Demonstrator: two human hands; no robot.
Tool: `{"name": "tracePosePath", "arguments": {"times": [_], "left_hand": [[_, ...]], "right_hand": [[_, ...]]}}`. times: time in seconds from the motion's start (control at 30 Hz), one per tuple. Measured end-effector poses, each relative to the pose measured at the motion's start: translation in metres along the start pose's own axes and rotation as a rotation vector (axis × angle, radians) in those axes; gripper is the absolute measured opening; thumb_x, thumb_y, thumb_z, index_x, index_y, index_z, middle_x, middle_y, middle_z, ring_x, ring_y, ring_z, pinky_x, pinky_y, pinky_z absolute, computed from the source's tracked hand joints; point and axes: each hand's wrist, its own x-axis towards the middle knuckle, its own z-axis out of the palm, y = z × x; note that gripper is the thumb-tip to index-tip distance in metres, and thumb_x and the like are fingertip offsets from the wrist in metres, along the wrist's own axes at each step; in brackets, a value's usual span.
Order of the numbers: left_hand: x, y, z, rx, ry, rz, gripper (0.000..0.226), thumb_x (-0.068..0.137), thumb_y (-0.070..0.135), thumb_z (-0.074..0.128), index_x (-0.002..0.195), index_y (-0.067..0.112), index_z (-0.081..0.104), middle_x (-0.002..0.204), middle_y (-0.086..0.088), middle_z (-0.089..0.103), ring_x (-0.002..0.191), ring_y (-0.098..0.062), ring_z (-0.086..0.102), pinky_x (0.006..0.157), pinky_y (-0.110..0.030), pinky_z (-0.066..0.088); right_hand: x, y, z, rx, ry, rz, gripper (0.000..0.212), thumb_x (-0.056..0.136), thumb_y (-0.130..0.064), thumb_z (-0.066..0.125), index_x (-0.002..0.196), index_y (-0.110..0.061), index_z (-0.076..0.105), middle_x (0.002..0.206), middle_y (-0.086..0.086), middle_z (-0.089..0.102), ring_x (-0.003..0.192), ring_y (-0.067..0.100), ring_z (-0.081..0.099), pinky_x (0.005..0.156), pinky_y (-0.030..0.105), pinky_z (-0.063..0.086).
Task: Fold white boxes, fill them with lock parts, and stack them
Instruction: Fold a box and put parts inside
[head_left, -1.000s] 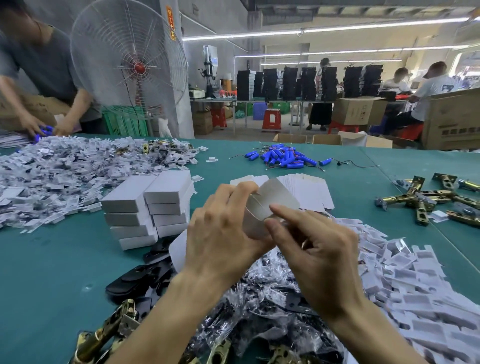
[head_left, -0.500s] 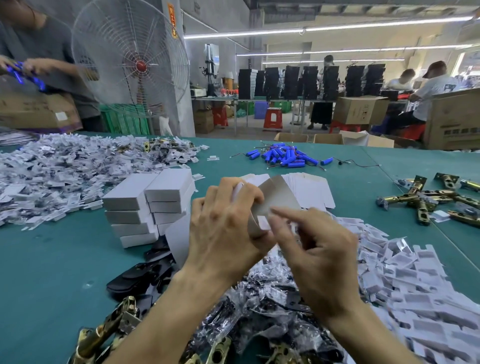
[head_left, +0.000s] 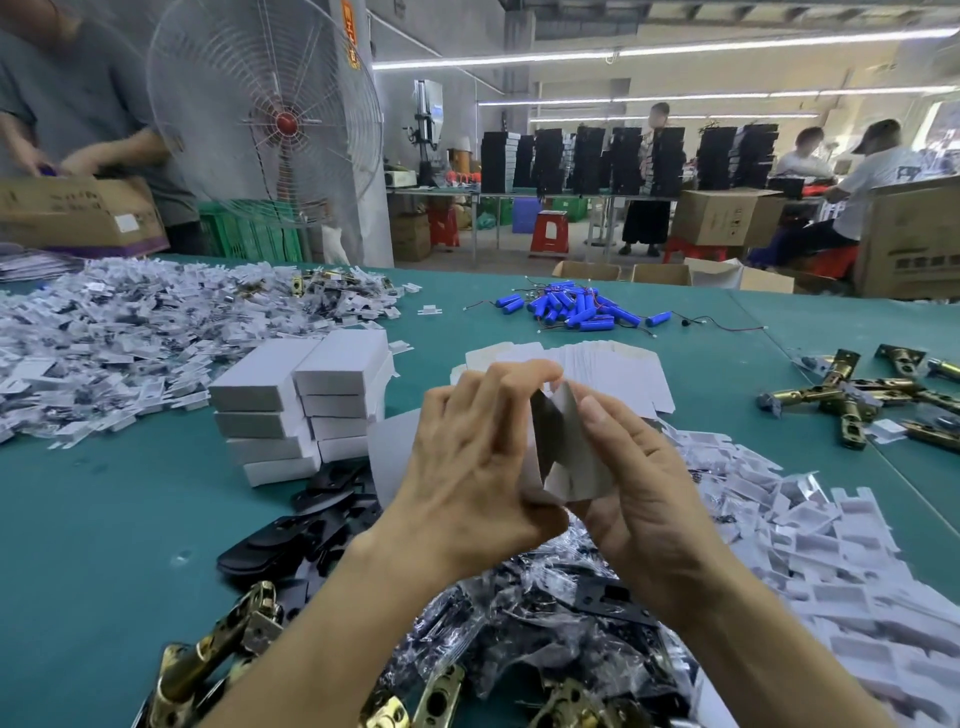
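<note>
White box (head_left: 571, 457), flat a moment ago, is opening into a sleeve as I am gripping it in my left hand (head_left: 467, 467) and right hand (head_left: 644, 499) above the bagged lock parts (head_left: 545, 613), so filling is coming next.

Bare green tabletop (head_left: 93, 545) lies open near-left of the stacked white boxes (head_left: 301, 405). Far-left of them a heap of white inserts (head_left: 130, 332) blocks the way; black plates (head_left: 291, 540) crowd their near-right corner.
</note>
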Motion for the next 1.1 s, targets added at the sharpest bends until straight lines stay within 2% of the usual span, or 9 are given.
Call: {"name": "tracePosePath", "arguments": {"times": [0.13, 0.27, 0.37, 0.5, 0.6, 0.73, 0.87, 1.03, 1.1], "left_hand": [[0.000, -0.001, 0.003, 0.014, -0.042, 0.010, 0.090, 0.056, 0.039, 0.060, 0.137, 0.020, 0.027, 0.121, 0.000, 0.054, 0.105, -0.022, 0.054, 0.086, -0.040, 0.042], [0.000, -0.003, 0.002, -0.059, -0.111, -0.037, 0.108, 0.052, 0.037, 0.076, 0.144, 0.020, 0.023, 0.127, 0.003, 0.056, 0.111, -0.016, 0.053, 0.095, -0.027, 0.034], [0.001, -0.003, -0.001, -0.118, -0.086, -0.163, 0.108, 0.054, 0.047, 0.079, 0.146, 0.019, 0.029, 0.133, 0.004, 0.055, 0.116, -0.013, 0.051, 0.101, -0.023, 0.033], [0.001, 0.000, -0.004, -0.082, -0.086, -0.222, 0.103, 0.059, 0.061, 0.074, 0.146, 0.024, 0.035, 0.143, 0.004, 0.049, 0.132, -0.014, 0.043, 0.114, -0.036, 0.031], [0.002, 0.003, -0.007, -0.079, -0.124, -0.347, 0.096, 0.056, 0.076, 0.063, 0.139, 0.044, 0.027, 0.132, 0.009, 0.048, 0.121, -0.019, 0.049, 0.103, -0.048, 0.040], [0.003, 0.002, -0.006, -0.179, -0.078, -0.399, 0.080, 0.057, 0.076, 0.055, 0.125, 0.042, 0.029, 0.101, 0.008, 0.050, 0.090, -0.023, 0.053, 0.077, -0.046, 0.048], [0.004, 0.002, -0.005, -0.124, -0.069, -0.365, 0.077, 0.055, 0.076, 0.054, 0.119, 0.041, 0.028, 0.098, 0.005, 0.050, 0.087, -0.024, 0.050, 0.078, -0.044, 0.045], [0.002, 0.005, -0.005, -0.047, -0.015, -0.303, 0.080, 0.055, 0.073, 0.050, 0.125, 0.039, 0.032, 0.108, 0.008, 0.055, 0.092, -0.018, 0.049, 0.075, -0.035, 0.029], [0.002, 0.008, -0.004, -0.067, -0.018, -0.295, 0.081, 0.059, 0.069, 0.048, 0.132, 0.036, 0.032, 0.116, 0.007, 0.056, 0.097, -0.019, 0.051, 0.077, -0.033, 0.028]], "right_hand": [[-0.001, 0.006, 0.000, -0.162, 0.093, -0.052, 0.042, 0.066, -0.036, 0.077, 0.104, -0.017, 0.073, 0.098, 0.010, 0.076, 0.085, 0.017, 0.072, 0.074, 0.030, 0.059], [-0.003, 0.007, 0.002, -0.185, 0.156, -0.089, 0.049, 0.063, -0.036, 0.078, 0.105, -0.014, 0.064, 0.090, 0.011, 0.077, 0.078, 0.018, 0.073, 0.073, 0.030, 0.060], [-0.004, 0.008, 0.001, -0.193, 0.175, -0.124, 0.030, 0.069, -0.033, 0.075, 0.091, -0.018, 0.061, 0.069, 0.005, 0.072, 0.058, 0.012, 0.066, 0.053, 0.021, 0.052], [-0.005, 0.008, 0.002, -0.204, 0.144, -0.158, 0.014, 0.070, -0.040, 0.074, 0.070, -0.032, 0.063, 0.073, 0.008, 0.071, 0.060, 0.014, 0.064, 0.051, 0.021, 0.049], [-0.006, 0.008, 0.002, -0.191, 0.086, -0.176, 0.018, 0.077, -0.045, 0.076, 0.083, -0.030, 0.068, 0.084, 0.005, 0.073, 0.071, 0.013, 0.068, 0.060, 0.022, 0.053], [-0.008, 0.012, 0.003, -0.243, 0.028, -0.231, 0.021, 0.084, -0.032, 0.064, 0.103, -0.028, 0.074, 0.104, 0.005, 0.076, 0.097, 0.017, 0.071, 0.079, 0.022, 0.055], [-0.011, 0.012, 0.009, -0.299, 0.054, -0.293, 0.018, 0.084, -0.030, 0.070, 0.099, -0.039, 0.074, 0.097, 0.002, 0.077, 0.090, 0.014, 0.073, 0.075, 0.021, 0.056], [-0.015, 0.017, 0.011, -0.328, 0.127, -0.391, 0.014, 0.082, -0.022, 0.068, 0.094, -0.026, 0.072, 0.093, 0.002, 0.077, 0.084, 0.015, 0.074, 0.069, 0.021, 0.057], [-0.015, 0.021, 0.011, -0.392, 0.142, -0.424, 0.012, 0.087, -0.025, 0.071, 0.098, -0.030, 0.072, 0.096, 0.000, 0.077, 0.087, 0.014, 0.074, 0.070, 0.019, 0.056]]}}
